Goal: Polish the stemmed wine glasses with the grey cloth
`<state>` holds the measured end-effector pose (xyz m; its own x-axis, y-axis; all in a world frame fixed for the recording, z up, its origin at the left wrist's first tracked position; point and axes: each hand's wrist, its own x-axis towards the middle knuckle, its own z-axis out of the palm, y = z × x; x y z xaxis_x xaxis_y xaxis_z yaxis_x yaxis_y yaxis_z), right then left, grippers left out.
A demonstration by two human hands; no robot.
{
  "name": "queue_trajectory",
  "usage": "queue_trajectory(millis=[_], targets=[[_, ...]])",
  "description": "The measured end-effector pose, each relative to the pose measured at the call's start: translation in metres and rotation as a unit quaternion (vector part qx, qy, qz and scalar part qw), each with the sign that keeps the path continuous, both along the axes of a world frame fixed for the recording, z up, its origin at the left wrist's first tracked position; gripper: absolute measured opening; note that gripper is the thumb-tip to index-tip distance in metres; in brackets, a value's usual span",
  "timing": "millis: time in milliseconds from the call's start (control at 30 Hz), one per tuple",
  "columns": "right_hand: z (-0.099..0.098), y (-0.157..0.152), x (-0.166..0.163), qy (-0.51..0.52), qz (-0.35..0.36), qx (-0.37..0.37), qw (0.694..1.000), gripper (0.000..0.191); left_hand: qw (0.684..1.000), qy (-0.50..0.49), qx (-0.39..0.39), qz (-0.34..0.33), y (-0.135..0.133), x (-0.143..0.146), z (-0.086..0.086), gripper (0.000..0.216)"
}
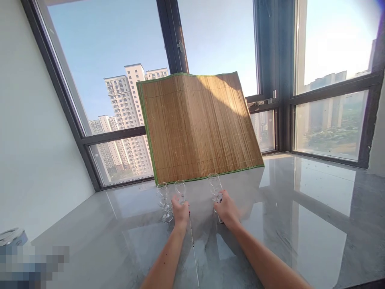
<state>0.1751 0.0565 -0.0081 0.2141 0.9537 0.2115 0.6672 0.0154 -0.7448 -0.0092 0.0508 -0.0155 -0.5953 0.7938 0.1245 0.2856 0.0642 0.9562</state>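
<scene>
Fingers of my left hand (pixel 181 212) are closed around the lower part of a clear stemmed wine glass (pixel 180 187), which stands upright. Just to its left are more clear stemmed glasses (pixel 163 193), one close behind another, so their outlines overlap. My right hand (pixel 227 208) grips another clear wine glass (pixel 214 184) low down, at some distance to the right. Around that glass a second outline shows, and I cannot tell whether it is another glass. My fingers hide the stems and part of the bases.
A bamboo mat with green edging (pixel 198 128) leans against the dark window frame (pixel 120 135) behind the glasses. The glossy grey tiled surface (pixel 264 241) reflects the windows. A can-like container (pixel 13 236) stands at the far left, partly blurred out. A white wall (pixel 33 120) rises on the left.
</scene>
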Motion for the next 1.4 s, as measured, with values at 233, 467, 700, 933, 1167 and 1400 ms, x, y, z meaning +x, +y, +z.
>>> queue_trajectory(millis=[233,467,700,933,1167,1400], targets=[[0.005,0.0,0.011,0.032,-0.014,-0.022,0.999,0.042,0.985,-0.123,0.023,-0.123,-0.002,-0.005,0.006,0.072],[0.012,-0.02,0.012,0.101,-0.091,-0.023,0.99,0.079,0.991,-0.044,-0.005,-0.128,0.005,-0.012,-0.002,0.058],[0.006,-0.057,0.005,0.043,-0.141,0.068,0.987,0.079,0.994,0.073,0.02,-0.08,0.0,-0.01,-0.008,0.034],[-0.005,-0.073,-0.012,0.008,0.078,0.274,0.958,0.075,0.957,0.274,0.067,-0.061,-0.026,-0.006,0.002,0.031],[0.009,-0.053,-0.049,-0.087,0.216,0.316,0.92,0.068,0.908,0.412,0.034,-0.059,-0.037,-0.006,0.01,0.027],[0.012,-0.03,-0.068,-0.107,0.202,0.276,0.934,0.06,0.881,0.462,0.01,-0.104,-0.032,-0.004,0.011,0.018]])
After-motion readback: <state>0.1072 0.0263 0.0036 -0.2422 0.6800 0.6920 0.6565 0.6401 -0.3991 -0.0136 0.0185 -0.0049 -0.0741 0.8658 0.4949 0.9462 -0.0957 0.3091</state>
